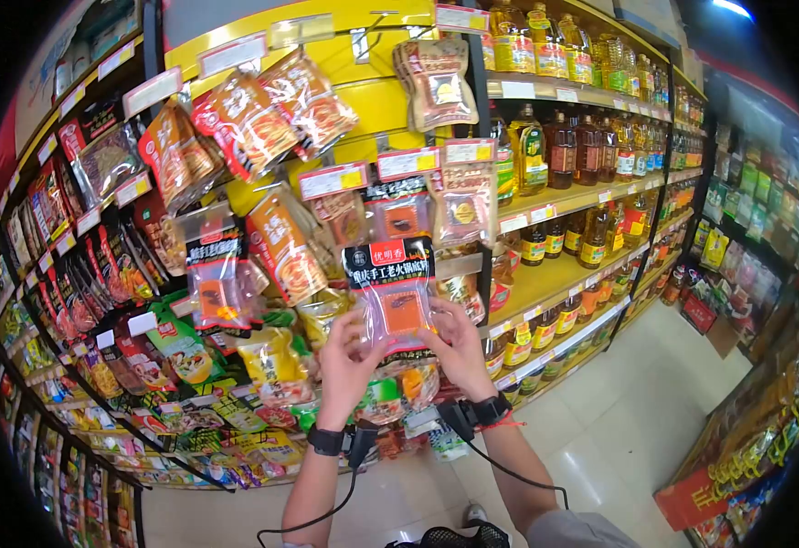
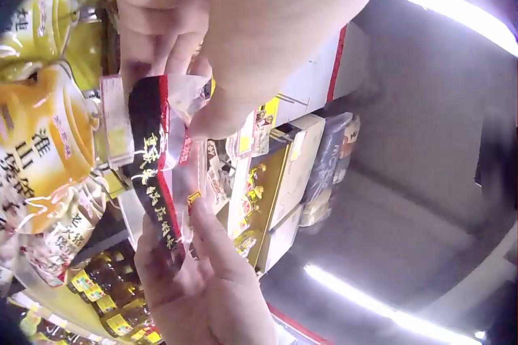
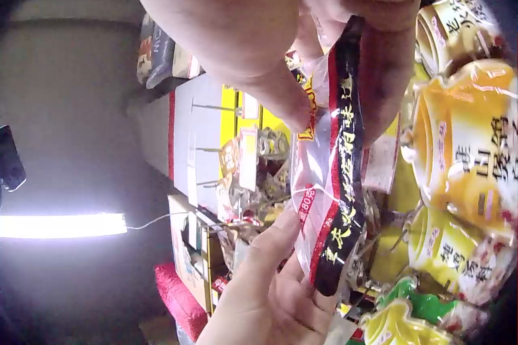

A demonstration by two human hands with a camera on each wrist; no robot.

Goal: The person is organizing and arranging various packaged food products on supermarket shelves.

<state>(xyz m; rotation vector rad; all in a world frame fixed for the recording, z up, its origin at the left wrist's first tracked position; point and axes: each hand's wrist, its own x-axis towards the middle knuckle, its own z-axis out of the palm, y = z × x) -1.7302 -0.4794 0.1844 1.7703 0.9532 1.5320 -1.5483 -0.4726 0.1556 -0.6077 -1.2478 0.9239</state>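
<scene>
In the head view, a clear plastic packet of hot pot base (image 1: 401, 310) with a black and red top label is held upright in front of the shelf. An orange-red block shows through its window. My left hand (image 1: 348, 361) grips its left lower edge and my right hand (image 1: 459, 349) its right lower edge, thumbs on the front, other fingers behind. Both wrist views look along its black bottom strip. A matching packet (image 1: 397, 217) hangs just behind it, partly covered, and another (image 1: 219, 274) hangs at the left.
Brown spice packets (image 1: 246, 123) hang on hooks above, under price tags (image 1: 408, 163). Yellow soup pouches (image 1: 274, 363) are below left. Shelves of oil bottles (image 1: 593, 239) run along the right. Tiled floor (image 1: 591, 429) lies beneath, with a red-fronted display (image 1: 692, 498) at the lower right.
</scene>
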